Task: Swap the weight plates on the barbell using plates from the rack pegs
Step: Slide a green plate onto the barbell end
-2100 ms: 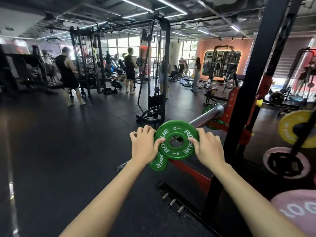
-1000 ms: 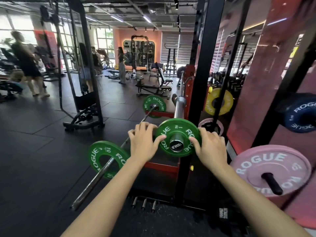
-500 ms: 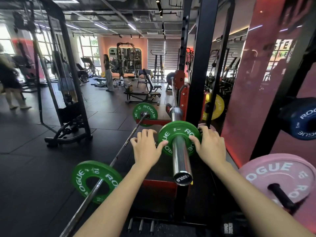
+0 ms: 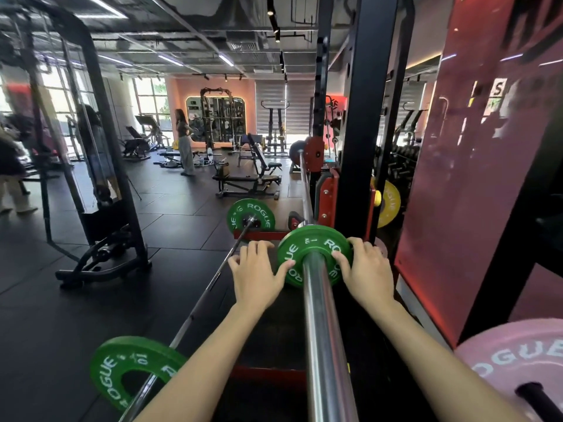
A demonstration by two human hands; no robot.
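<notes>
Plate: green plate [image 4: 313, 254] threaded on barbell sleeve [image 4: 323, 330].
Hands: left hand [image 4: 259, 274], right hand [image 4: 367, 269], fingers curled round rim.
Technique: push evenly, square, fully inward.

Daylight floods through tall windows [image 4: 152, 102] at the far left, blowing out to white, while thin ceiling strip lights [image 4: 170, 60] add cool streaks. The black rubber floor [image 4: 61, 300] stays dim. Wide-angle distortion bows the black steel rack upright [image 4: 362, 117]; a passer-by [image 4: 12, 175] at the left edge appears motion-blurred. Glare streaks the polished chrome barbell sleeve [image 4: 323, 330].
</notes>
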